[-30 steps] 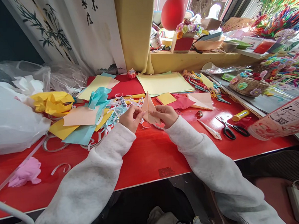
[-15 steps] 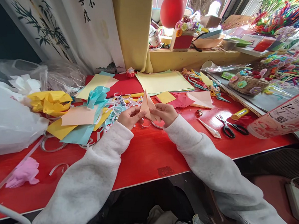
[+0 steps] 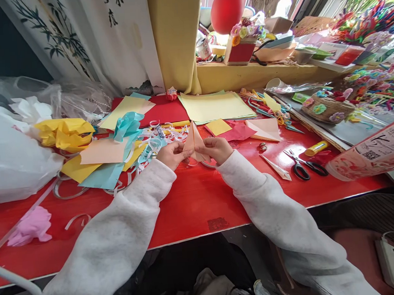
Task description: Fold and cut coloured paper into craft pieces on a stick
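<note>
A peach sheet of folded paper [image 3: 193, 141], with its point upward and a crease down its middle, is held up above the red table [image 3: 193, 201]. My left hand [image 3: 172, 155] pinches its left lower edge, thumb in front. On the other side, my right hand [image 3: 220, 149] grips the right lower edge between thumb and fingers. Just beyond the hands lie a small yellow paper square [image 3: 219, 127] and dark pink paper [image 3: 240, 132]. Shredded paper strips [image 3: 156, 136] are heaped close to my left hand.
Black-handled scissors [image 3: 305, 165], a narrow folded paper piece [image 3: 275, 167] and a yellow glue stick [image 3: 317, 148] lie to the right. A pink-labelled bottle [image 3: 370, 150] rests at the right edge. A white plastic bag [image 3: 17, 158] and crumpled yellow paper [image 3: 66, 134] occupy the left.
The folded paper is turned slightly, so its front face and middle crease show more plainly. Both hands keep hold of it in nearly the same place.
</note>
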Available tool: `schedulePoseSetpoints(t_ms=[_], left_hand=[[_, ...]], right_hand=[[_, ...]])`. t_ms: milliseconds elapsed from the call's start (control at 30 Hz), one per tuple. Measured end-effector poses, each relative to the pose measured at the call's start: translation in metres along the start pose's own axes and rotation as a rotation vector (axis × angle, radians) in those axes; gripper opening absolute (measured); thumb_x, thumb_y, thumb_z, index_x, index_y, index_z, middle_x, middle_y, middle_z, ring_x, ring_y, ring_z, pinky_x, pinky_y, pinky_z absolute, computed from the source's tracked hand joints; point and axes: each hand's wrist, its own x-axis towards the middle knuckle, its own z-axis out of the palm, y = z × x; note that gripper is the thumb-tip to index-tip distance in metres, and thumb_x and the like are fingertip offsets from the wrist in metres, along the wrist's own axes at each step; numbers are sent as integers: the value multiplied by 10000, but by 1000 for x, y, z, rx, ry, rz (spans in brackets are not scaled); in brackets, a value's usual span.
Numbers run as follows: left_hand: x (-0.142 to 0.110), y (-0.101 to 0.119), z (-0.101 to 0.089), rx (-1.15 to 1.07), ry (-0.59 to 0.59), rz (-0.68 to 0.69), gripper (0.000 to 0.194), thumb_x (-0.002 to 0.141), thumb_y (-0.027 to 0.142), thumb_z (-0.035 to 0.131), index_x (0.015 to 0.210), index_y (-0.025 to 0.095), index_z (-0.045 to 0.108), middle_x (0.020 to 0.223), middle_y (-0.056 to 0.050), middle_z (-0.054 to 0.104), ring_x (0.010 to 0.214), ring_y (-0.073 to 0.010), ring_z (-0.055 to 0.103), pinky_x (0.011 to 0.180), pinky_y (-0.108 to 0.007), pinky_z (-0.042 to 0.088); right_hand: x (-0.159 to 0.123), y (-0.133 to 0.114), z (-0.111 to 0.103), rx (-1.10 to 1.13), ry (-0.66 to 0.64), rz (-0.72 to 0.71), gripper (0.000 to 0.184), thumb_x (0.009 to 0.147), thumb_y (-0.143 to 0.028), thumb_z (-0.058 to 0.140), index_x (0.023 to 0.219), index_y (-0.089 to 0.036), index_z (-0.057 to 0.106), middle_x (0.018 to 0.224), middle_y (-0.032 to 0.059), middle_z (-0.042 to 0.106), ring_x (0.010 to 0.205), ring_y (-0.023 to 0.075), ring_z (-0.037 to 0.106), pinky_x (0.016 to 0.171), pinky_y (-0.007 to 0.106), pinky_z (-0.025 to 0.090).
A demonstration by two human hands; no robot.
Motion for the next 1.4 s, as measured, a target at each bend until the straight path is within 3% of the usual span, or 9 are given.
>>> schedulePoseSetpoints(t_ms=[167, 333, 667, 1233, 1400], left_hand=[[0, -2, -2, 23, -4, 28, 333, 539, 380, 668, 694, 122, 524, 613, 3, 580, 488, -98, 542, 521, -255, 457], [2, -3, -2, -12, -27, 20, 348, 531, 387, 671, 703, 122, 525, 638, -3, 583, 473, -97, 539, 514, -264, 455], [1, -2, 0, -67, -18, 16, 360, 507, 381, 687, 692, 110, 536, 622, -2, 587, 473, -93, 537, 486, -248, 463], [2, -4, -2, 33, -22, 29, 352, 544, 403, 653, 697, 116, 518, 632, -16, 573, 481, -120, 558, 504, -277, 477], [-3, 3, 1, 49, 197, 175, 416, 529, 314, 682, 835, 185, 431, 688, 49, 515, 441, -89, 544, 437, -219, 445]], right_hand=[[-3, -4, -1, -51, -26, -43, 386, 607, -462, 568, 472, -141, 402, 401, -58, 348, 400, 28, 304, 394, 194, 208], [-5, -10, -3, 35, -96, -25, 320, 589, -425, 595, 644, -116, 535, 503, -34, 472, 436, 43, 381, 413, 194, 259], [-6, -10, 0, -4, -39, -69, 313, 602, -410, 596, 524, -138, 462, 405, -55, 405, 390, 39, 346, 394, 205, 227], [-7, -10, 4, 44, -9, -30, 313, 564, -408, 617, 577, -130, 476, 458, -42, 464, 411, 43, 377, 400, 199, 249], [-4, -5, 3, 29, -14, -68, 330, 574, -435, 603, 622, -122, 506, 471, -47, 444, 403, 38, 357, 385, 193, 227]])
